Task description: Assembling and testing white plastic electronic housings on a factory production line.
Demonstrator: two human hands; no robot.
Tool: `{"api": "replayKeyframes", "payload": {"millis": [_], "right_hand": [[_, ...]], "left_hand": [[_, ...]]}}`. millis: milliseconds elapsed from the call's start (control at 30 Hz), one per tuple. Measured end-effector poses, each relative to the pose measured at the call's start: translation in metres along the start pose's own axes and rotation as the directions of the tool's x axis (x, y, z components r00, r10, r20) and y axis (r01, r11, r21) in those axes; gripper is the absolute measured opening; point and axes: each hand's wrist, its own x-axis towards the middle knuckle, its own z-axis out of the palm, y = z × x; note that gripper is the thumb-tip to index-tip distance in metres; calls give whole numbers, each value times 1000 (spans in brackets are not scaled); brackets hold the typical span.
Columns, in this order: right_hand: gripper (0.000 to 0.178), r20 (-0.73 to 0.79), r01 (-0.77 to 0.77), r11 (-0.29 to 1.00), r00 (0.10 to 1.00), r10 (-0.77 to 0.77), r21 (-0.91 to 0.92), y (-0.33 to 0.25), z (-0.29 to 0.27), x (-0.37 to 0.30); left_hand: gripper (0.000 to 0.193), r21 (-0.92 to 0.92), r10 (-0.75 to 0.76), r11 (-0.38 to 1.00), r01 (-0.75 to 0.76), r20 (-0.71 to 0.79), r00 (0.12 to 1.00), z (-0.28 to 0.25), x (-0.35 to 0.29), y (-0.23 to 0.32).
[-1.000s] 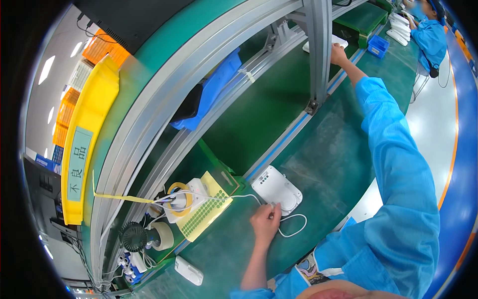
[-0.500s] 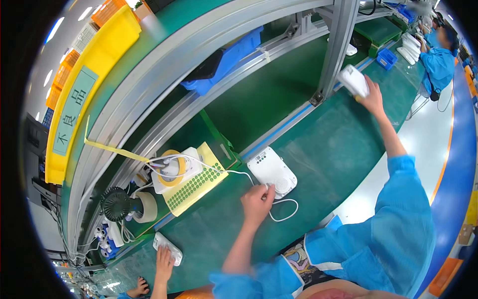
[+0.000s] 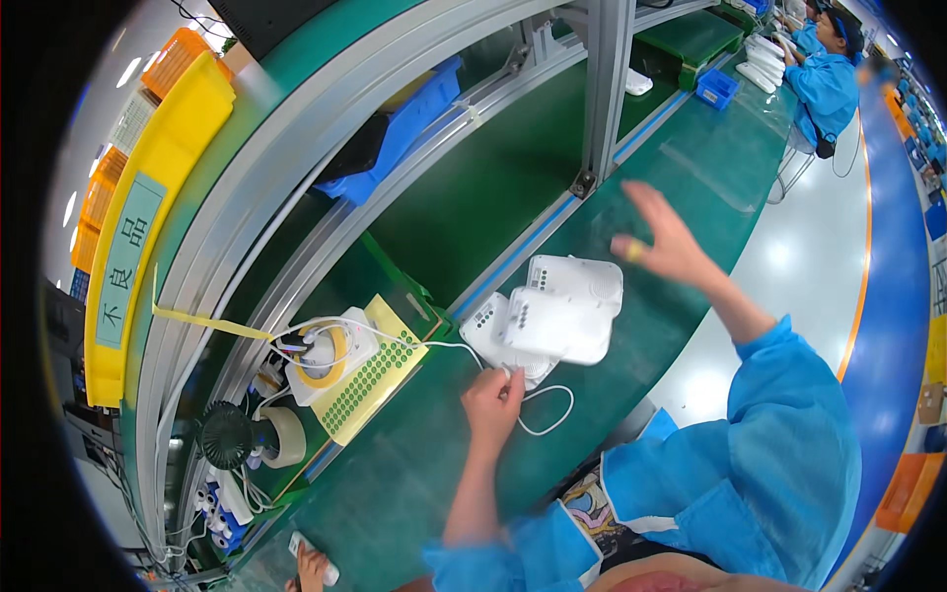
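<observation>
My left hand [image 3: 493,405] is closed in a pinch on a thin white cable [image 3: 570,414], close against the pile of white devices; the cable's tip is hidden by my fingers. My right hand [image 3: 666,242] hovers over the bench to the right of the pile, fingers spread and holding nothing. Three flat white plastic devices with rounded corners overlap there: one at the left [image 3: 481,326], partly covered, one at the back [image 3: 597,276] with a round speaker-like grille, and one lying on top in front [image 3: 562,326].
A yellow dotted sheet [image 3: 370,395] carries a white box and a roll of yellow tape [image 3: 340,350]. Beside it stand a black fan [image 3: 225,434] and cables. A metal post [image 3: 607,99] rises behind. Co-workers sit at far right [image 3: 824,84] and lower left [image 3: 311,567].
My right hand has come back leftward and let go of white devices, which now lie on and beside the first one. My left hand keeps its pinch. The view has shifted slightly.
</observation>
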Motion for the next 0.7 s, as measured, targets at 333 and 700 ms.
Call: {"api": "replayKeyframes", "payload": {"millis": [333,700], "right_hand": [[111,-449,-359,845,879,162,-397,297,11,216],[68,-418,-509,699,850,319,-503,407,34,304]], "left_hand": [[34,73,-38,997,40,-27,999,2,10,14],[35,46,-76,996,76,4,997,0,9,18]]}}
